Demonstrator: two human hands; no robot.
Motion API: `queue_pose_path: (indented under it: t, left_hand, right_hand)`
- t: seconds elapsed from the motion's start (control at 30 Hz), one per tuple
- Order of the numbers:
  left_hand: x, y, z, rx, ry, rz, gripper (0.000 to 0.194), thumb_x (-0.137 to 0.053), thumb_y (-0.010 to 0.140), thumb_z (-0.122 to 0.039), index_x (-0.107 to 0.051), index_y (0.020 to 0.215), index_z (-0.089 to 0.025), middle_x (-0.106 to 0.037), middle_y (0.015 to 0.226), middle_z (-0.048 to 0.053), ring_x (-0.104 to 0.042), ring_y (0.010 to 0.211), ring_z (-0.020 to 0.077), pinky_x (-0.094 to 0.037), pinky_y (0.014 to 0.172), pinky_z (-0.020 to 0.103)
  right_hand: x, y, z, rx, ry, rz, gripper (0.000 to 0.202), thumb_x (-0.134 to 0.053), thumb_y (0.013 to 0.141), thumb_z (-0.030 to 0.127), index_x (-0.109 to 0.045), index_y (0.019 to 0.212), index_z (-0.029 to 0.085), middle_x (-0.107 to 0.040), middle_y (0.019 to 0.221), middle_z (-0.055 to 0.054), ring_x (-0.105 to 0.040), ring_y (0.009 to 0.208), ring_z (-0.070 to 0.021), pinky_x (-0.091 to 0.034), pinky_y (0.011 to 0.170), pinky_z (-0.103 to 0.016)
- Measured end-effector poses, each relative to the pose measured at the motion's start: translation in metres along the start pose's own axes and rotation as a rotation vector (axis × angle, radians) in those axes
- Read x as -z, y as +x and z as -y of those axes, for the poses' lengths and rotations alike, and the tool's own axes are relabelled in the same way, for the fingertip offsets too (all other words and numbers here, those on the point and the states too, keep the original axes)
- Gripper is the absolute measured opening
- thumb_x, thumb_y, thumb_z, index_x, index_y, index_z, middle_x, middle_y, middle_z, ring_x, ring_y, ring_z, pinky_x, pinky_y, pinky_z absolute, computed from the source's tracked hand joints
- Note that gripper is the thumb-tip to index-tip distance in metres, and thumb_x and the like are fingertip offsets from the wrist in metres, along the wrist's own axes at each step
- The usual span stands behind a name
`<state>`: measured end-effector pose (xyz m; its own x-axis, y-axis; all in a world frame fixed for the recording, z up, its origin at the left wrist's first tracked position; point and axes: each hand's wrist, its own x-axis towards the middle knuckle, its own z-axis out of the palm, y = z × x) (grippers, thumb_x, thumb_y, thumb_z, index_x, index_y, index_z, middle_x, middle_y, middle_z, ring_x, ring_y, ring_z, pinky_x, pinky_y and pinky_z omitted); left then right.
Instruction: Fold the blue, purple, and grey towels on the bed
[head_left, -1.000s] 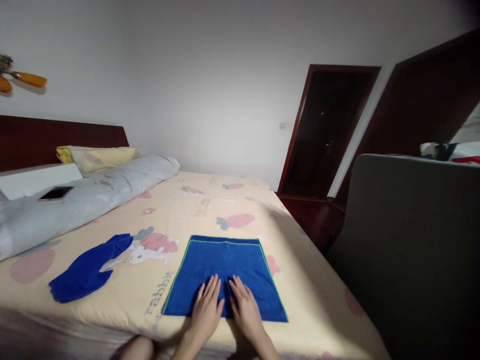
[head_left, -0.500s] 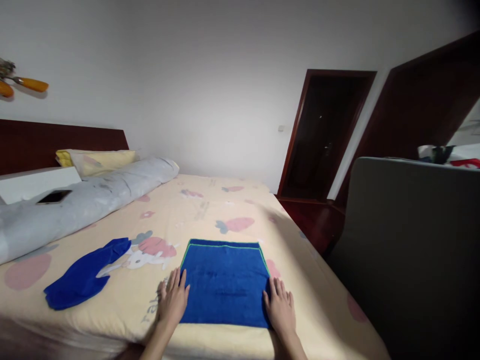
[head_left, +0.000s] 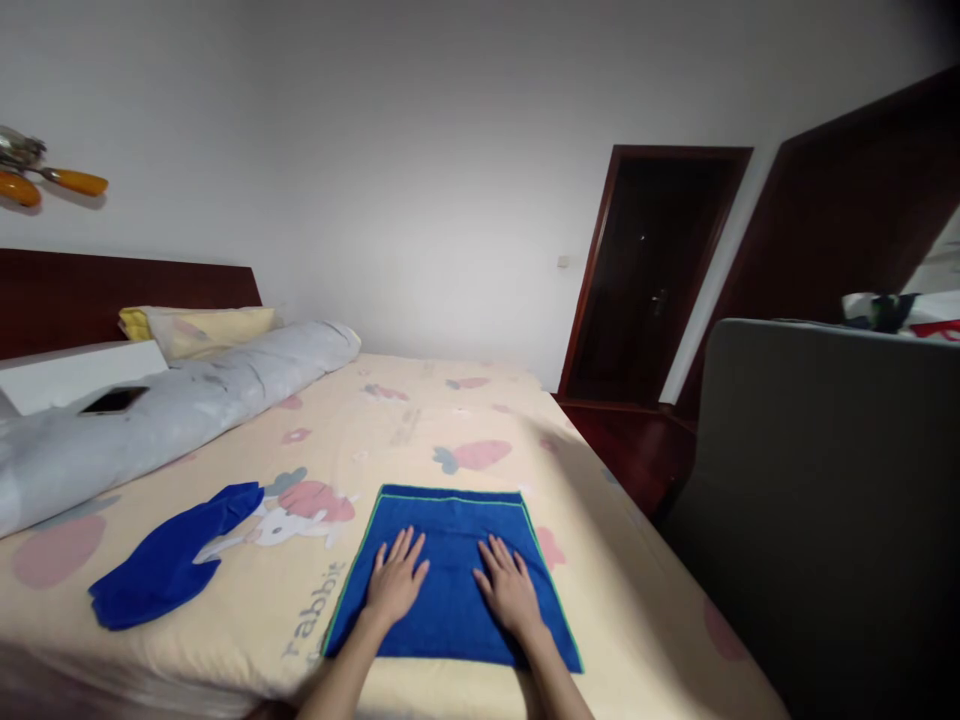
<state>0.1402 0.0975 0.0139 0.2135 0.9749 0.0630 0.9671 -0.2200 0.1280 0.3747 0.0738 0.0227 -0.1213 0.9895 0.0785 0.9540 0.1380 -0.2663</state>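
A blue cloth with green edging (head_left: 454,600) lies spread on the bed, a strip of its lower layer showing along the far edge. My left hand (head_left: 396,580) rests palm down on its left part, fingers spread. On the right part my right hand (head_left: 510,588) also lies flat with its fingers apart. Neither hand grips anything. Off to the left, a crumpled darker blue cloth (head_left: 169,555) lies on the bedsheet, untouched.
The patterned bed (head_left: 420,430) carries a long grey roll (head_left: 225,385), with a phone (head_left: 114,400) on it, and a yellow pillow (head_left: 214,330). A dark grey panel (head_left: 825,500) stands at the right, beyond the bed's edge.
Both hands have moved inward from the blue cloth's side edges onto its surface. The near corners of the cloth now reach further out, and its green side edges show along their length.
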Motion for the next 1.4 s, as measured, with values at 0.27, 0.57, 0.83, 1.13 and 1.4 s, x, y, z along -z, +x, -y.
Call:
queue_pose_path:
  t: [0.27,0.57,0.83,1.13,1.4]
  left_hand:
    - [0.014,0.004,0.06,0.235,0.083,-0.052,0.055,-0.024,0.097,-0.036,-0.034,0.148,-0.021,-0.024,0.158,0.011,-0.02,0.146,0.0283,-0.016,0.113,0.061]
    - [-0.015,-0.002,-0.03,-0.252,-0.079,0.044,0.057,-0.026,0.096,-0.032,-0.028,0.151,-0.017,-0.025,0.158,0.006,-0.021,0.146,0.0178,-0.023,0.118,0.043]
    - [0.003,0.055,0.008,-0.05,-0.035,0.039,0.056,-0.024,0.097,-0.045,-0.029,0.15,-0.027,-0.023,0.159,0.004,-0.02,0.146,0.0222,-0.02,0.116,0.053]
    - [0.011,0.081,0.059,0.125,0.019,0.011,0.057,-0.022,0.096,-0.045,-0.029,0.15,-0.027,-0.023,0.159,0.006,-0.021,0.146,0.0225,-0.02,0.114,0.053]
    - [-0.005,0.066,0.006,-0.006,0.026,-0.029,0.057,-0.023,0.094,-0.028,-0.028,0.151,-0.018,-0.023,0.158,0.01,-0.02,0.146,0.0243,-0.019,0.115,0.054]
  right_hand:
    - [0.007,0.001,-0.056,-0.275,-0.151,-0.083,0.058,-0.031,0.095,0.039,-0.038,0.145,0.01,-0.029,0.155,-0.015,-0.024,0.145,-0.0285,-0.017,0.117,-0.053]
    - [-0.009,0.017,0.035,0.351,0.132,0.109,0.06,-0.037,0.087,0.02,-0.036,0.146,0.02,-0.038,0.153,-0.005,-0.028,0.143,-0.0146,-0.025,0.117,-0.035]
    - [0.001,0.068,-0.008,0.164,0.042,0.062,0.057,-0.031,0.095,0.052,-0.037,0.146,0.026,-0.03,0.156,-0.007,-0.023,0.145,-0.0197,-0.019,0.117,-0.045]
    - [0.007,0.088,-0.061,-0.158,-0.051,-0.005,0.063,-0.026,0.095,0.053,-0.032,0.148,0.019,-0.027,0.157,-0.01,-0.021,0.146,-0.0246,-0.019,0.117,-0.051]
    - [-0.004,0.069,-0.009,-0.059,-0.029,-0.077,0.056,-0.028,0.095,0.033,-0.036,0.146,0.012,-0.025,0.157,-0.014,-0.02,0.146,-0.025,-0.016,0.119,-0.048]
